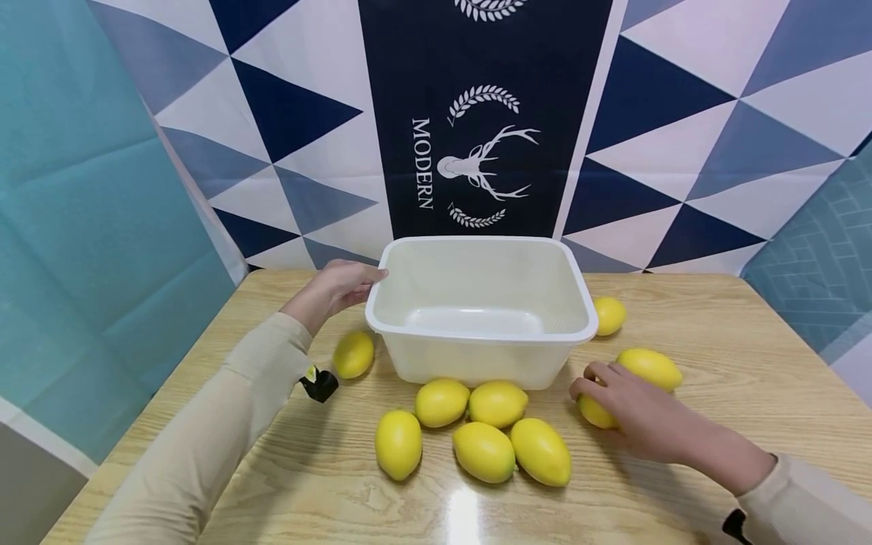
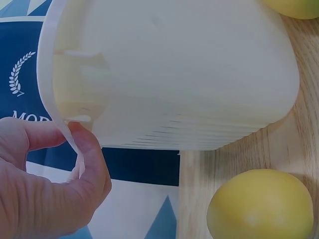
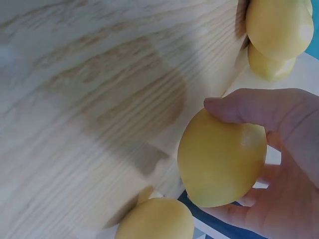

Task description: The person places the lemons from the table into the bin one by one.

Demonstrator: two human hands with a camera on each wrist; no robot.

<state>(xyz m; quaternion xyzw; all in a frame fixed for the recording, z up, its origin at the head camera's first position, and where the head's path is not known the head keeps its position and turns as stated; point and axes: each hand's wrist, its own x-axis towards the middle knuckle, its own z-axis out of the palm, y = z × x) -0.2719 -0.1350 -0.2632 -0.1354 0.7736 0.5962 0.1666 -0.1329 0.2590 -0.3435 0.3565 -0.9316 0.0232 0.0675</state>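
Note:
A white plastic tub (image 1: 470,359) stands at the back of the table, its inside bare. My left hand (image 1: 343,284) pinches the tub's left rim between thumb and fingers, as the left wrist view shows up close. To the right of the tub, my right hand (image 1: 636,416) grips a yellow lemon (image 3: 222,157), thumb on one side and fingers curled round the other. Another lemon (image 1: 649,369) lies just beyond that hand. In front of the tub are several lemons, among them one lemon (image 1: 398,445) at the left and one lemon (image 1: 540,452) at the right.
A lemon (image 1: 353,354) lies under my left forearm, beside the tub. Another lemon (image 1: 609,315) sits by the tub's right back side. The wooden table (image 1: 327,484) ends at a patterned cloth (image 1: 327,113) behind, with a teal curtain (image 1: 88,212) on the left.

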